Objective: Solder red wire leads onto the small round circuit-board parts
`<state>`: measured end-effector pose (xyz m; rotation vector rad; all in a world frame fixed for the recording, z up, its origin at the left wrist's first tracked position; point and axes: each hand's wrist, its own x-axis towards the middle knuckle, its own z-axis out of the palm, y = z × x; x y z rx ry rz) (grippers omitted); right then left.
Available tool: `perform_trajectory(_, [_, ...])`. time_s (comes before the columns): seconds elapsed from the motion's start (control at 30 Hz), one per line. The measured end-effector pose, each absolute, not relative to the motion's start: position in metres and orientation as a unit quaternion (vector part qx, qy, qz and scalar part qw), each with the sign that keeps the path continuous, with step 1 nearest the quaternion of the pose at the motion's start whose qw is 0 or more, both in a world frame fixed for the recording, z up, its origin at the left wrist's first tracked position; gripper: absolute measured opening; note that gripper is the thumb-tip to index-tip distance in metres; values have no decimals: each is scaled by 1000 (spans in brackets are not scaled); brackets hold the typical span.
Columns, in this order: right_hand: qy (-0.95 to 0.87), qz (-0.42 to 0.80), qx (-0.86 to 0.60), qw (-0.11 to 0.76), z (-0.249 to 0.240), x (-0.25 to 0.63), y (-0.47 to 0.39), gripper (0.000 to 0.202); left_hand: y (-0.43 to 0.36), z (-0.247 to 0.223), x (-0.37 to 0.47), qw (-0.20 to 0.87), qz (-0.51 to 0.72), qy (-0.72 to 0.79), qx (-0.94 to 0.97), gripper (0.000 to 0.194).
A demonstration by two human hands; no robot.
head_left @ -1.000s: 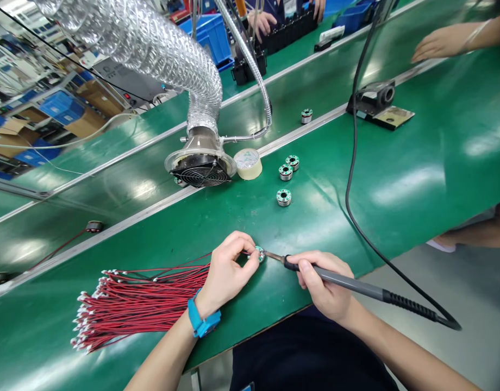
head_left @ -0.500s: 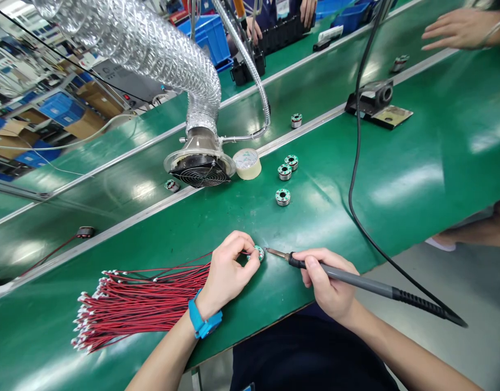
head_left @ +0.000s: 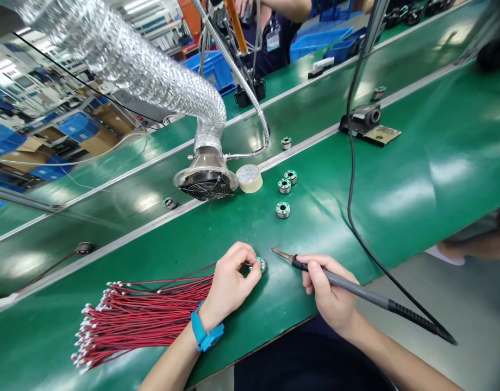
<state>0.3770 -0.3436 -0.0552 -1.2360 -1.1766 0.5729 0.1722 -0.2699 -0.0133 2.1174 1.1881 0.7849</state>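
Note:
My left hand (head_left: 235,277), with a blue watch (head_left: 206,332) on its wrist, is closed in a pinch. Between thumb and forefinger it holds a thin red wire, its end against a small ring-shaped motor stator with a green circuit board (head_left: 262,265), partly hidden by the fingertips. In my right hand (head_left: 333,290) is a soldering iron (head_left: 343,282), gripped like a pen. The iron's tip points left, a little above the stator and apart from it. A bundle of red and black wires (head_left: 148,315) with white connectors lies left of my left hand.
Several more stators (head_left: 283,210) stand ahead on the green bench (head_left: 323,228). A tape roll (head_left: 250,179) sits beside the fume extractor hood (head_left: 207,182). The iron's black cord (head_left: 351,179) hangs at right, near a metal stand (head_left: 370,125). A co-worker (head_left: 270,38) is across the line.
The soldering iron's tip has drawn back up and away from the stator. The camera view has shifted a little. A co-worker's hand at the upper right is out of view.

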Motion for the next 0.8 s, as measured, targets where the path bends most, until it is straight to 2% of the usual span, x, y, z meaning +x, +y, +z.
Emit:
perform_trajectory(0.1, [-529, 224, -537, 618, -48, 381, -332, 20, -269, -12, 169, 257, 257, 452, 814, 4])
perform_trajectory(0.2, [-556, 195, -532, 608, -38, 393, -307, 23, -269, -9, 164, 206, 168, 441, 857, 37])
perform_trajectory(0.23, [-565, 183, -530, 605, -34, 399, -295, 24, -269, -6, 162, 188, 134, 432, 872, 39])
perform_trajectory(0.33, [-592, 148, -529, 589, -23, 422, -249, 28, -264, 9, 153, 137, 70, 415, 897, 24])
perform_trajectory(0.5, [-641, 94, -547, 531, -18, 469, -157, 34, -225, 62, 109, 92, 47, 461, 882, 15])
perform_trajectory(0.67, [-714, 45, -537, 447, -40, 499, -59, 45, -144, 102, 29, 2, -101, 605, 790, 15])
perform_trajectory(0.8, [-723, 39, -519, 454, -48, 497, 1, 48, -89, 101, -27, -47, -99, 687, 718, 25])
